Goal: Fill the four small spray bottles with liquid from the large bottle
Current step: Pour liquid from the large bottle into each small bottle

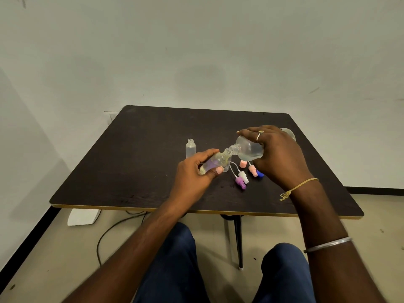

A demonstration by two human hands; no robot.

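- Currently left hand (192,171) grips tilted small spray bottle (215,164); right hand (277,154) grips large bottle (247,149), necks touching
- Risk: narrow mouths slip apart, spilling on table (131,160)

A bare, sparse room, more spare office than home. Scuffed white walls (196,51) meet a beige floor (54,248) edged with black skirting (24,243), and one dark brown square table (142,149) stands in the corner.

Dark brown table (142,171), yellowish edge; clear large bottle (247,150), clear small bottle (213,165); centre-frame, pink cap (243,164), purple cap (240,182), white cap (244,177), blue cap (260,173).
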